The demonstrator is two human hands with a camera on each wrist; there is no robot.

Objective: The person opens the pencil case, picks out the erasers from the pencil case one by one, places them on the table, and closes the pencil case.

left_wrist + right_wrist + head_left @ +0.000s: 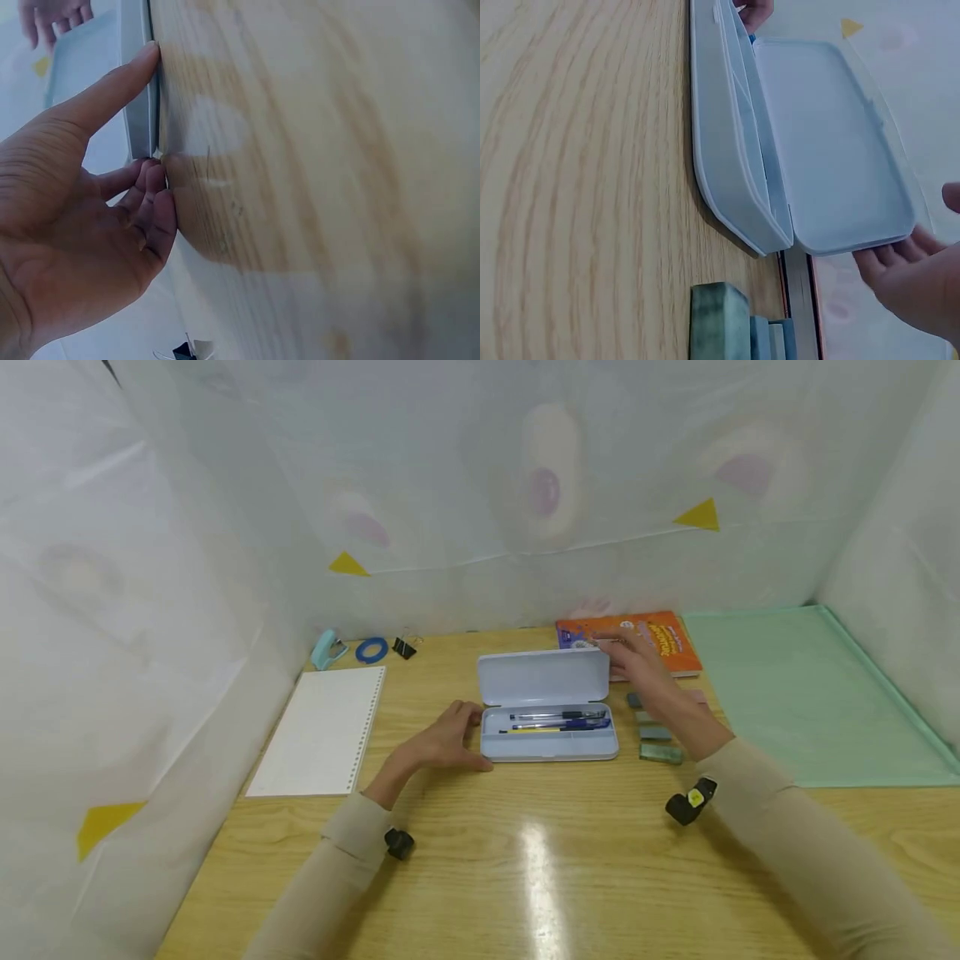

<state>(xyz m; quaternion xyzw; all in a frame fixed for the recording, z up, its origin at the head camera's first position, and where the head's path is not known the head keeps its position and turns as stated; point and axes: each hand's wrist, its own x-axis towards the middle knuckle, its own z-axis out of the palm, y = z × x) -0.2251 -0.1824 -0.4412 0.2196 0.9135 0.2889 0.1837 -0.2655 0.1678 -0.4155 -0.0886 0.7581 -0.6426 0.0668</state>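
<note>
A pale blue pencil case [549, 745] stands on the table with its lid [543, 678] raised at the back. Inside lie a black-capped pen [562, 716], a blue-capped pen [561, 725] and a thin yellow-and-black stick [528, 731]. My left hand [446, 739] grips the case's left end; in the left wrist view its thumb [124, 86] lies along the front wall and the other fingers bend in at the end. My right hand [637, 668] is at the lid's upper right corner. In the right wrist view its fingertips [889, 255] touch the lid's edge, the thumb apart.
An orange book [671, 643] lies behind the case, small greenish blocks [660, 753] right of it. A green mat [817, 702] covers the right. At left are a white punched pad [318, 731], a light blue stapler [326, 649], a blue ring [371, 650] and a black binder clip [404, 648].
</note>
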